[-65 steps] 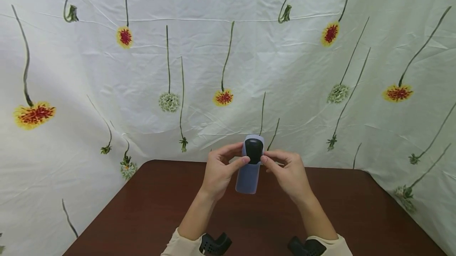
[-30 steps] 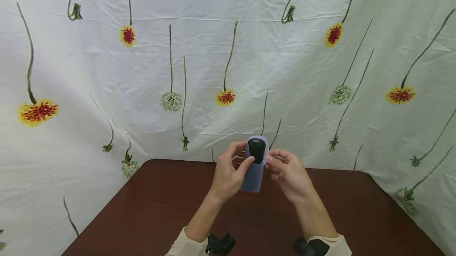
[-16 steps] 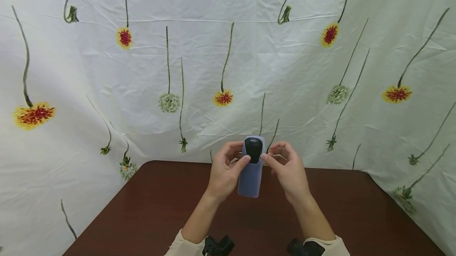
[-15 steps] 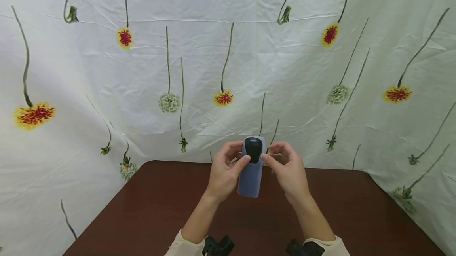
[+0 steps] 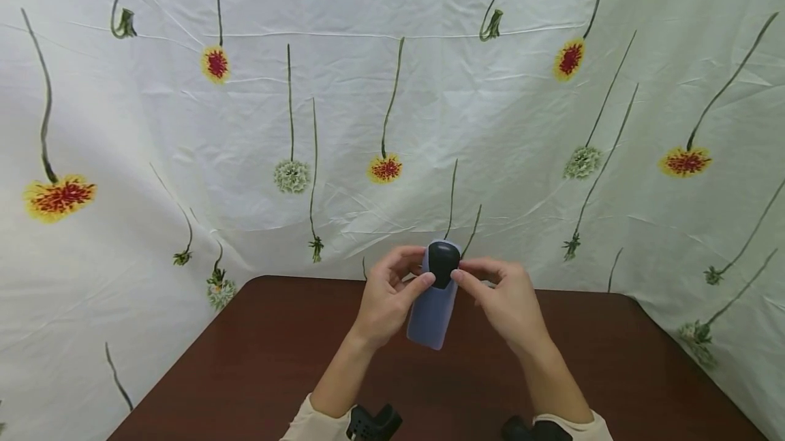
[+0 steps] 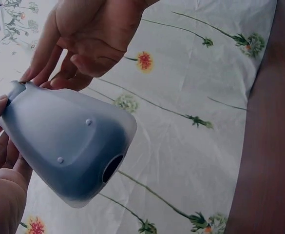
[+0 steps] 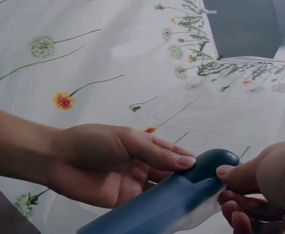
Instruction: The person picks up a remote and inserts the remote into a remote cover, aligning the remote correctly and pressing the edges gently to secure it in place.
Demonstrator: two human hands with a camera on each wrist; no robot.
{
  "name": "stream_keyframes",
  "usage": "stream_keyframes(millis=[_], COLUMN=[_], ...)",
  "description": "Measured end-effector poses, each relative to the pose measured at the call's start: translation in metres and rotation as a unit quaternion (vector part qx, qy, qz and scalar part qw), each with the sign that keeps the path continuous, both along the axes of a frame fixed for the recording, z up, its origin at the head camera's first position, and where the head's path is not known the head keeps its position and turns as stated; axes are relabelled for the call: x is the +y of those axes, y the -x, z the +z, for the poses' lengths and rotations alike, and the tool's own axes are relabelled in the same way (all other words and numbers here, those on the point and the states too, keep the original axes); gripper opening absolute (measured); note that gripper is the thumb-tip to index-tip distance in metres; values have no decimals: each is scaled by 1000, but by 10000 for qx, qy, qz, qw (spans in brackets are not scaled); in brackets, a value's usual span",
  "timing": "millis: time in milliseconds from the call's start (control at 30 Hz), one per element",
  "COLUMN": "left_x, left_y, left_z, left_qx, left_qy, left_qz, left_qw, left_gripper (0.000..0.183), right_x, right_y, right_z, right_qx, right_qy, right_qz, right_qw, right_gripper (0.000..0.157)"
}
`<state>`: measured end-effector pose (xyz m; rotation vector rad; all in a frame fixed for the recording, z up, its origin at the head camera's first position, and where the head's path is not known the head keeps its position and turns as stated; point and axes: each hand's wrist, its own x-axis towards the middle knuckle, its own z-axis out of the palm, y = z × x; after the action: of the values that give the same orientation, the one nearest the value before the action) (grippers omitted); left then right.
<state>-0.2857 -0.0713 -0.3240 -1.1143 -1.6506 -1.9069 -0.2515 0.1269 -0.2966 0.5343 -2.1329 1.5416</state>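
Observation:
A translucent blue soft sleeve (image 5: 431,318), long and with rounded corners, is held up above the table. A dark, smooth, rounded device (image 5: 443,264) shows at its far end, with the rest of it inside the sleeve. My left hand (image 5: 381,301) grips the left side, thumb on the front by the device's lower edge. On the right side my right hand (image 5: 510,301) pinches the sleeve's edge between thumb and index finger. Seen in the left wrist view, the sleeve (image 6: 69,131) has two small nubs and an oval hole near one end.
A dark brown table (image 5: 245,366) lies beneath the hands. Behind it hangs a white cloth (image 5: 503,114) printed with flowers. Black wrist-worn camera mounts (image 5: 374,422) sit at both sleeve cuffs.
The right thumb and index finger have shifted their pinch along the right edge several times. Since half a second ago the sleeve and device have dropped slightly, and the lower end leans more to the left.

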Motion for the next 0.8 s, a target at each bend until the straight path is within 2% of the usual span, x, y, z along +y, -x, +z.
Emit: stream_keyframes(millis=[67, 133, 233, 333, 433, 567, 700, 800], left_x=[0, -1, -1, 0, 1, 4, 6, 7], left_y=[1, 1, 2, 3, 4, 4, 4, 3], left_z=[-1, -2, -3, -4, -4, -5, -6, -5], left_qx=[77, 112, 147, 276, 586, 1012, 1188, 1225], left_qy=[38, 46, 24, 112, 425, 849, 1017, 1067], left_qz=[-124, -200, -248, -169, 199, 916, 1452, 1697], left_qw=[9999, 9997, 9996, 9994, 9972, 9870, 9770, 9720], left_gripper=[34, 34, 34, 34, 34, 32, 30, 30], right_x=[3, 5, 4, 1, -5, -12, -18, -23], right_y=[0, 0, 0, 1, 2, 5, 7, 7], right_z=[2, 4, 5, 4, 1, -2, -4, -4], right_qx=[-507, -794, -906, -857, -763, -792, -930, -953], right_qy=[254, 437, 631, 784, 943, 1372, 1950, 2340], right_qz=[174, 284, 369, 277, 43, -181, -350, -496], right_qw=[9982, 9955, 9932, 9928, 9926, 9872, 9758, 9663], right_gripper=[18, 17, 15, 13, 10, 9, 11, 14])
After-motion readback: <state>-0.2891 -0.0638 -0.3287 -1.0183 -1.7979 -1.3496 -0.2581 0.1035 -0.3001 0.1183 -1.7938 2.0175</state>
